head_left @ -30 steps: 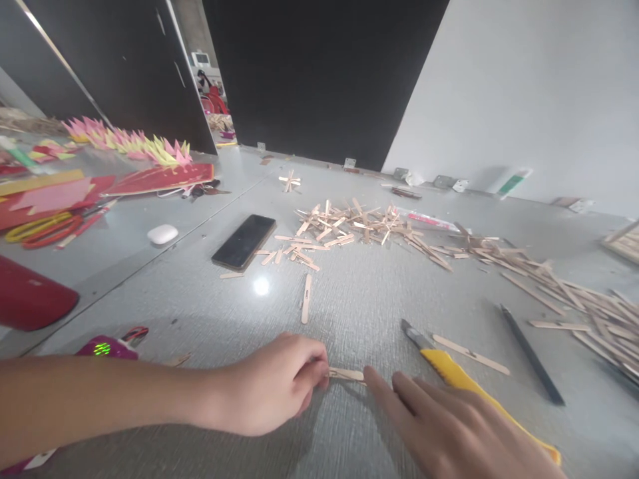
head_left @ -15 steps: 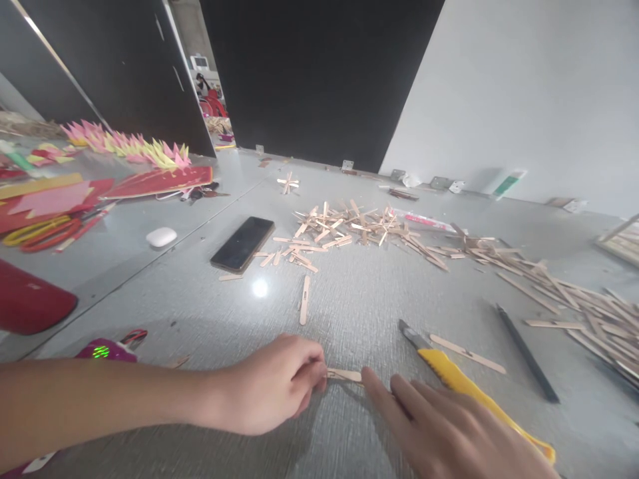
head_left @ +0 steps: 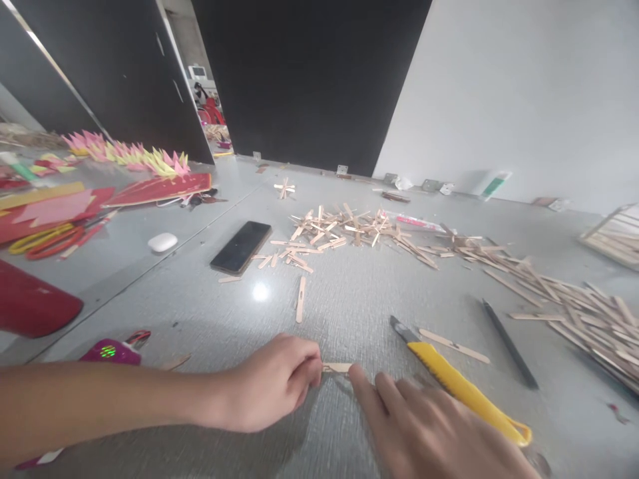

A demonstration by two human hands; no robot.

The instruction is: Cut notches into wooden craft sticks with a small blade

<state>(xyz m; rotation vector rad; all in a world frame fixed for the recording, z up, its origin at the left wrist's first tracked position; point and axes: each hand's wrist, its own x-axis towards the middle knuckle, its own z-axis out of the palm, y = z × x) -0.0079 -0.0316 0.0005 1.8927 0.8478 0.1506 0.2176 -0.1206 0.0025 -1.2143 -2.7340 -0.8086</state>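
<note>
– grey, streaked tabletop (head_left: 359,293) is being lit by glare (head_left: 259,291). what is being changed?

– little: on it, the pale, flat wooden stick (head_left: 338,367) is still being steadied, so its position is being kept.

– by what grip?

– one end is being pinched by the curled left hand (head_left: 267,386); the other is being touched by the loosely spread right hand (head_left: 424,419).

– and its look?

– a dark, wavy line is being shown.
</note>
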